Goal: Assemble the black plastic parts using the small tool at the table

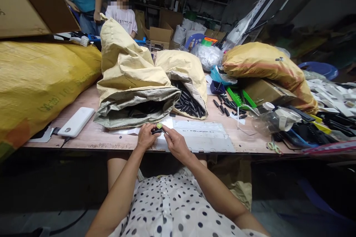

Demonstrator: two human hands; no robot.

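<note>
My left hand [147, 137] is closed with its fingertips on a small black part [156, 131] at the table's front edge. Close against it my right hand [178, 146] pinches a slim dark piece, mostly covered by the fingers. A round yellow-green thing [159, 125] shows between the two hands; which hand holds it I cannot tell. Just beyond the hands lies an open cream sack [125, 70] with dark pieces inside. A second cream sack [180, 61] beside it spills long black parts [187, 102] toward its mouth. Under the right hand is a flat grey sheet [207, 137].
A white power bank [76, 121] lies left, beside a big yellow sack [44, 85]. On the right are loose black parts [226, 112], a green tray [240, 98], a clear plastic bottle [267, 120] and small scissors [274, 147]. Two people stand across the table.
</note>
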